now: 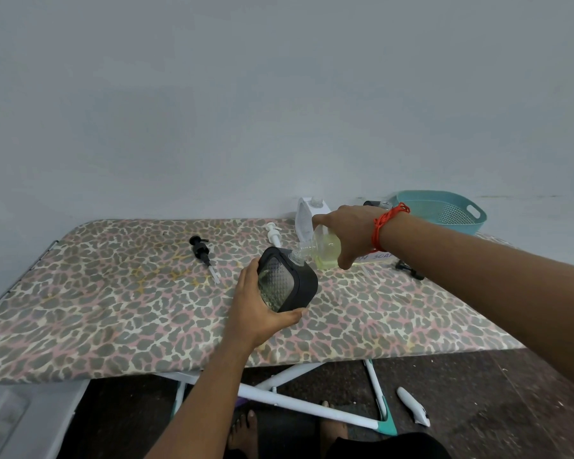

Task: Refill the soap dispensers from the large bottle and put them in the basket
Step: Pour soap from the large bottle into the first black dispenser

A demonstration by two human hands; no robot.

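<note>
My left hand point(256, 309) grips a black-framed clear soap dispenser point(284, 279), tilted, its open neck up and to the right. My right hand point(348, 231) holds a clear large bottle point(325, 248) with yellow-green soap, tipped on its side so its mouth meets the dispenser's neck. Greenish liquid shows inside the dispenser. A black pump point(203, 255) and a white pump point(274, 234) lie loose on the leopard-print board point(113, 309). A white dispenser point(307, 215) without its pump stands at the back. The teal basket point(444, 210) sits at the far right.
Another dark dispenser point(376, 204) peeks out behind my right wrist. A black pump part point(410, 270) lies under my right forearm next to a paper label point(376, 256). The board's white legs point(299, 405) cross below, and a white object point(413, 406) lies on the floor.
</note>
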